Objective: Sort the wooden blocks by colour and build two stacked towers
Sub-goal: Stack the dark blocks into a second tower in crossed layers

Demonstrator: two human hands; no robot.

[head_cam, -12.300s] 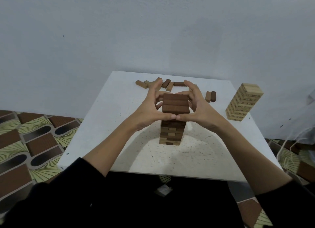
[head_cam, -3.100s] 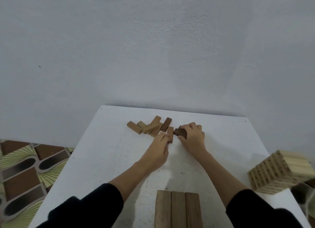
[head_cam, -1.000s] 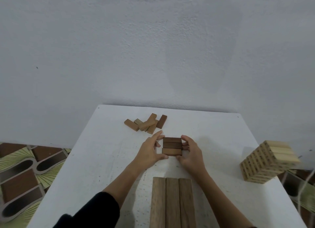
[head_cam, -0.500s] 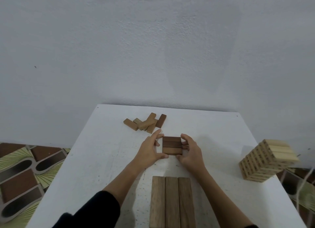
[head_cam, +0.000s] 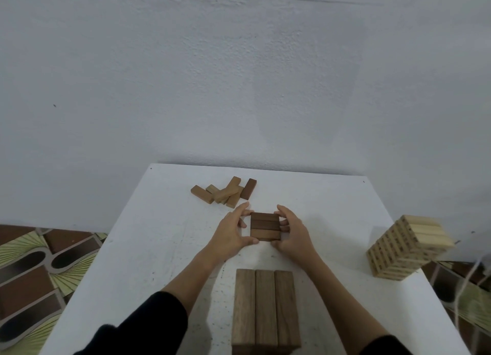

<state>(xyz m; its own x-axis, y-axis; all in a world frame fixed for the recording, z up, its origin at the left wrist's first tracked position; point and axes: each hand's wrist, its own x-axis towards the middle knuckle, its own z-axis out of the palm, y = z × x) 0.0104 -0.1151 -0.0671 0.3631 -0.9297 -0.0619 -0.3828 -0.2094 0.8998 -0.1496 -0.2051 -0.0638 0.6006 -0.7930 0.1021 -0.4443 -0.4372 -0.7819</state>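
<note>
the left hand (head_cam: 231, 235) and the right hand (head_cam: 293, 235) together make the grip on a row of three dark blocks (head_cam: 265, 226), fingers curled at its two sides; the row lies on the white counter (head_cam: 159, 248). nearer to the person than the grip stands the dark tower (head_cam: 265, 307). beyond the grip, to its left, lie loose blocks (head_cam: 225, 192). far right of the grip stands the light tower (head_cam: 406, 245).

White table (head_cam: 148, 248) with loose blocks (head_cam: 224, 192), dark tower (head_cam: 265, 307), pale tower (head_cam: 403, 248)
</note>
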